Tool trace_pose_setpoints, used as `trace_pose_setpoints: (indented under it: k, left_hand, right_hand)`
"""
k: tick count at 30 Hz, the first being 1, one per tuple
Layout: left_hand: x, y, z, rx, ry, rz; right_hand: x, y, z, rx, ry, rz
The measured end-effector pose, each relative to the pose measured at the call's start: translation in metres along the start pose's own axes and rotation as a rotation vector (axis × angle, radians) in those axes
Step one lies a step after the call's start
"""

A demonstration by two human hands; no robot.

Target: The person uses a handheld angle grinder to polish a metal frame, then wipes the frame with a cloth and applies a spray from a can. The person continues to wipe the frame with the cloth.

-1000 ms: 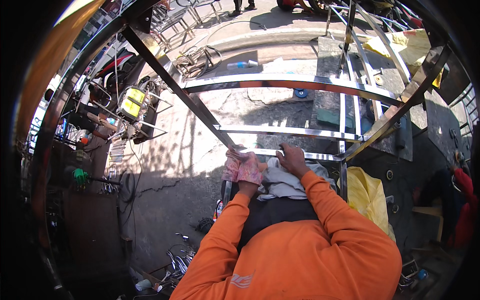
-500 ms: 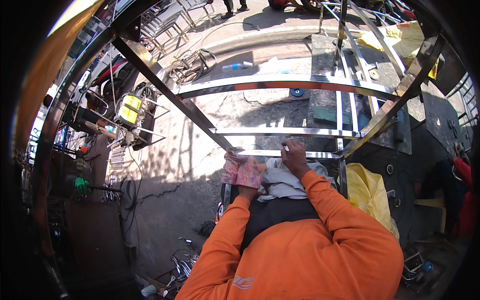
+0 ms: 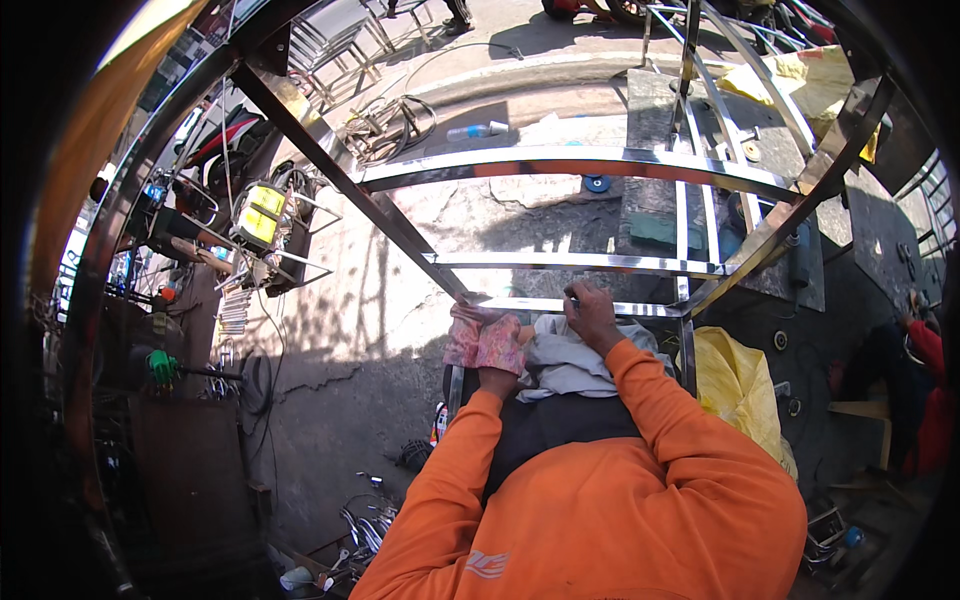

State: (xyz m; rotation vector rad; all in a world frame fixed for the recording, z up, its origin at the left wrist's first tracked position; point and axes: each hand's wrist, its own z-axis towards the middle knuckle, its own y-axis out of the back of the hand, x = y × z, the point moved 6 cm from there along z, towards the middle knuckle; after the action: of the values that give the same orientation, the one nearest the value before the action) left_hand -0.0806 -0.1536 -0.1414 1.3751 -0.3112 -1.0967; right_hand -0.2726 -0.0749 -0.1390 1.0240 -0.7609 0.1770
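Note:
A shiny metal frame [image 3: 590, 263] of square tubes stands in front of me, with several cross bars. My left hand [image 3: 487, 340] is partly covered by a pink patterned glove or wrap [image 3: 498, 345]. Its fingers curl over the left end of the nearest cross bar [image 3: 630, 309], at the corner post. Right of it, my right hand [image 3: 593, 317] rests at the middle of that same bar, fingers bent and close together. Whatever lies between those fingertips is too small to make out. Grey cloth [image 3: 565, 358] lies on my lap below the bar.
A yellow sack [image 3: 735, 385] lies to my right, near a person in a red sleeve [image 3: 932, 350]. Beyond the frame are coiled cables [image 3: 395, 130], a plastic bottle [image 3: 475, 131] and a blue disc [image 3: 596, 184]. A machine with a yellow panel [image 3: 262, 213] stands at left; metal parts [image 3: 370, 525] litter the lower left.
Both hands stay at the same bar. My right fingertips have shifted slightly, and a light spot between them no longer shows. Far off, a person's legs have moved left.

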Motion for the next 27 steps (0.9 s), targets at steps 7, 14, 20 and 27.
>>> trace_pose_setpoints:
  k: [7,14,20,27]
  left_hand:
    - [-0.005,0.007,-0.004,-0.066,0.004,0.013]
    - [-0.006,0.009,-0.001,0.007,0.002,-0.033]
    - [0.009,-0.010,-0.013,0.055,0.065,0.053]
    - [0.023,-0.046,0.008,-0.013,0.141,0.088]
  right_hand:
    - [-0.001,-0.002,0.002,0.021,-0.016,-0.007]
    - [0.002,-0.002,0.000,0.071,-0.029,-0.055]
    - [0.001,-0.004,0.001,0.097,-0.033,-0.048]
    - [0.004,-0.004,0.001,0.106,-0.046,-0.078]
